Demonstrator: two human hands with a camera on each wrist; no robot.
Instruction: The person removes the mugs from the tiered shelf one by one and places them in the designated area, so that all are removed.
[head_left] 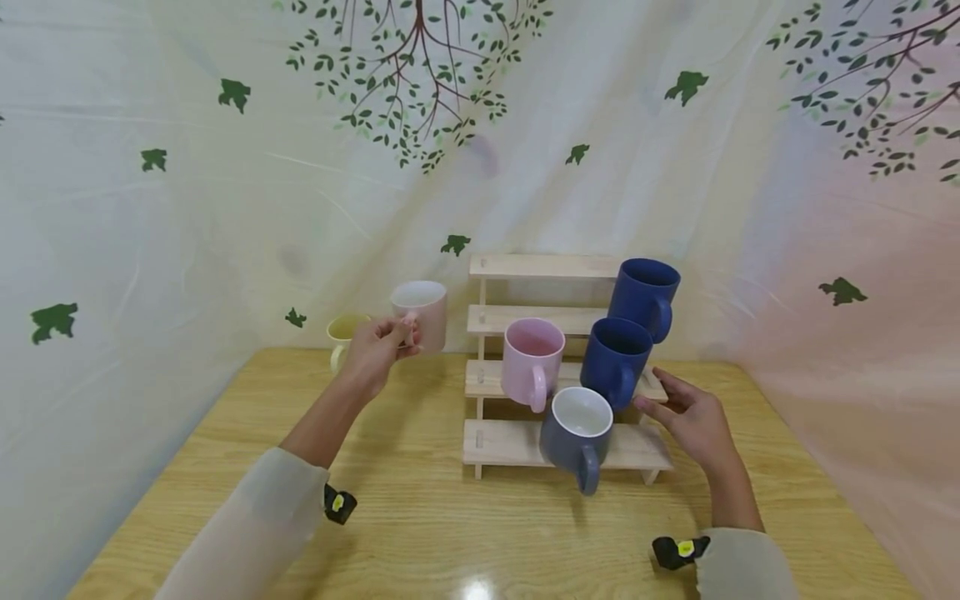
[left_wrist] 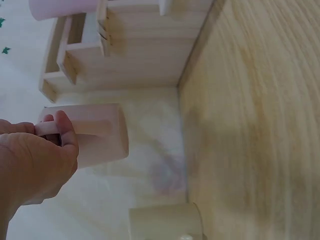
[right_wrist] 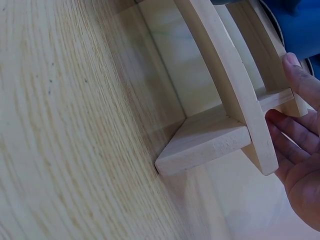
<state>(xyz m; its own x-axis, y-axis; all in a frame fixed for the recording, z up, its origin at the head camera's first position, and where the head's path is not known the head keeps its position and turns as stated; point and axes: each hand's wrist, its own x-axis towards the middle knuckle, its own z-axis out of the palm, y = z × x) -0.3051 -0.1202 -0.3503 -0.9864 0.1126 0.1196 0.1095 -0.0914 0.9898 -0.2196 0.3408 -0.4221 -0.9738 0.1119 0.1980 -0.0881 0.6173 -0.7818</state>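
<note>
My left hand (head_left: pixel 369 354) pinches the handle of a pale pink mug (head_left: pixel 432 321), which is upright and raised above the table at the back. In the left wrist view the thumb and fingers close round that handle. My right hand (head_left: pixel 699 423) grips the right end of a stepped wooden rack (head_left: pixel 498 442), thumb above a step and fingers below it in the right wrist view. On the rack stand a pink mug (head_left: pixel 528 375), a grey mug (head_left: pixel 566 442) with a white inside, a blue mug (head_left: pixel 603 358), and another blue mug (head_left: pixel 637 296) higher up.
A pale yellow mug (head_left: pixel 341 332) stands at the table's back left, partly hidden behind my left hand. The rack is on a wood-grain table (head_left: pixel 450 533). Behind hangs a pale curtain (head_left: pixel 337 225) printed with leaves and branches.
</note>
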